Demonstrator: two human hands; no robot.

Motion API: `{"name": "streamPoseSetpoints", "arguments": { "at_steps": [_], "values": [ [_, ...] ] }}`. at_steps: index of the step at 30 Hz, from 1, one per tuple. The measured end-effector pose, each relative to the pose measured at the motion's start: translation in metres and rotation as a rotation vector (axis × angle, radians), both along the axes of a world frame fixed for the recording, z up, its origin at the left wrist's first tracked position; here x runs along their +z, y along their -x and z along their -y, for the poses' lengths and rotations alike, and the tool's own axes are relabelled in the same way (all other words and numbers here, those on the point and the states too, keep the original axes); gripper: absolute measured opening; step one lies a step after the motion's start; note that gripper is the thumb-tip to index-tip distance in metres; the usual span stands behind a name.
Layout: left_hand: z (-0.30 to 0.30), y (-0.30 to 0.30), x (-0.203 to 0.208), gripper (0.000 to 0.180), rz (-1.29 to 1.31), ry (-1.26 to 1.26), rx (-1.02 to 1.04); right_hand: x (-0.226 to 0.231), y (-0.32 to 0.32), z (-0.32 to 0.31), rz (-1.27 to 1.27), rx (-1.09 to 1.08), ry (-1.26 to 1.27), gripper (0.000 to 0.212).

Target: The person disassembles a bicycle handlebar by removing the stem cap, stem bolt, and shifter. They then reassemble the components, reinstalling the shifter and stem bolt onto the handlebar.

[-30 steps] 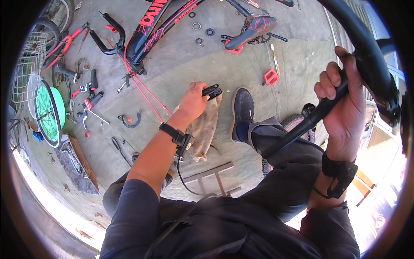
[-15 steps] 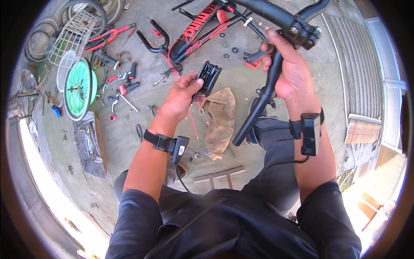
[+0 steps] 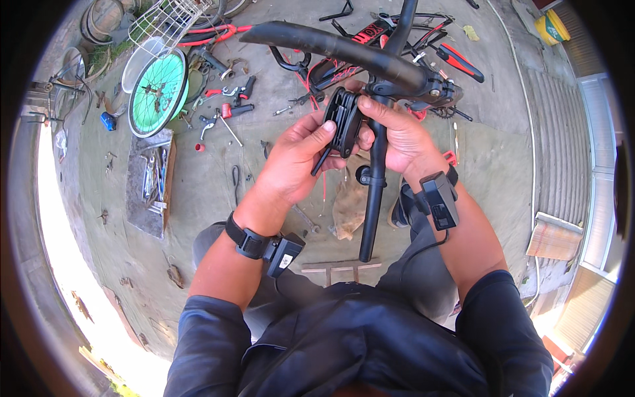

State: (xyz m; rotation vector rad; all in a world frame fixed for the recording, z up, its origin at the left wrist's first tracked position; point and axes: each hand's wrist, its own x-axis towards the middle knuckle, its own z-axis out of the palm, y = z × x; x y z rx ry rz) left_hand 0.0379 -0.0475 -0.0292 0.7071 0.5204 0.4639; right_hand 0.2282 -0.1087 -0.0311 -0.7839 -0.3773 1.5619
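2 hands meet at centre over a concrete floor (image 3: 198, 198) strewn with bicycle parts. Far left: green-rimmed wheel (image 3: 157, 92) lying flat beside a white wire basket (image 3: 169, 23), loose tools near them. Left of centre: flat tray of wrenches (image 3: 151, 182). Left hand (image 3: 294, 162), fingers curled, thumb pressed on a black folding multi-tool (image 3: 345, 122). Right hand (image 3: 397, 135) pinching the same tool's other side, touching the black handlebar stem (image 3: 374, 192) standing upright between the knees. Black handlebar (image 3: 337, 47) across the top. Brown rag (image 3: 348, 208) on the floor below. Far right: red bicycle frame (image 3: 370, 33).
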Motion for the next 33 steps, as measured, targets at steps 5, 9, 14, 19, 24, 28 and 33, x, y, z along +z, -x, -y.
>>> {"name": "streamPoseSetpoints", "arguments": {
  "at_steps": [5, 9, 14, 19, 24, 28, 33],
  "values": [
    [0.001, 0.009, 0.004, 0.033, -0.124, -0.013, 0.021, -0.005, 0.008, -0.006, -0.015, 0.065, 0.004, 0.044],
    [-0.003, 0.011, 0.003, 0.032, -0.195, 0.043, 0.025, -0.002, 0.015, -0.007, 0.054, 0.070, 0.025, 0.039],
    [-0.009, 0.011, -0.003, 0.034, -0.211, 0.057, -0.053, 0.000, 0.025, -0.004, 0.164, 0.125, 0.092, 0.024],
    [-0.006, 0.010, -0.002, 0.033, -0.151, 0.110, -0.026, 0.000, 0.027, -0.005, 0.181, 0.136, 0.078, 0.018],
    [-0.010, 0.007, -0.003, 0.043, -0.078, 0.155, -0.048, 0.002, 0.023, -0.010, 0.206, 0.119, 0.062, 0.016],
    [-0.011, 0.005, -0.006, 0.047, -0.018, 0.189, -0.080, 0.001, 0.019, -0.010, 0.174, 0.121, 0.066, 0.016],
    [-0.011, 0.006, -0.007, 0.052, 0.040, 0.251, -0.088, -0.003, 0.013, -0.010, 0.191, 0.108, 0.066, 0.017]
  ]
}}
